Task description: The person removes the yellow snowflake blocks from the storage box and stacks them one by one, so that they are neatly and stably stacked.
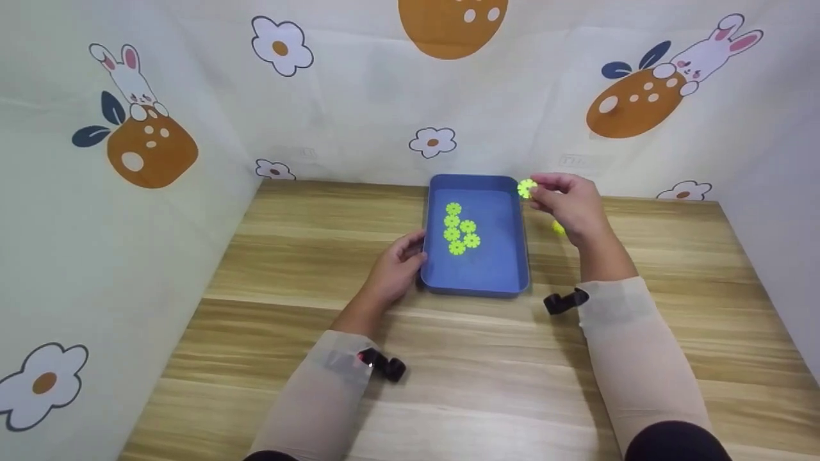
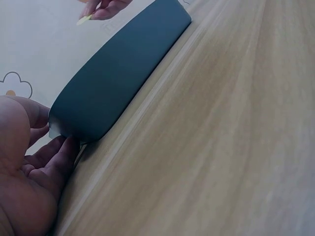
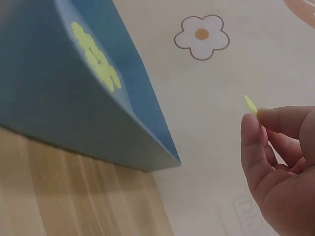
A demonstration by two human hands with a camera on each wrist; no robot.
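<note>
Wood-grain tabletop [image 1: 307, 256] below, left hand [image 1: 398, 269] gripping the blue tray [image 1: 496, 269] at its side! Up goes the call: right hand [image 1: 570, 203] pinches a yellow-green disc [image 1: 526, 188] near the far right corner.

So the tray [image 1: 503, 246] sits by the worktop's far edge, backdrop [image 1: 359, 121] behind. A clump of discs [image 1: 452, 234] lies in it, nearer its left edge. Left hand [image 1: 396, 269] is at that edge, right hand [image 1: 570, 198] by the far right corner with a held disc [image 1: 526, 188]. On the worktop [image 1: 307, 256] right of the tray there's a stray piece [image 1: 558, 227], probably another disc, partly hidden.
</note>
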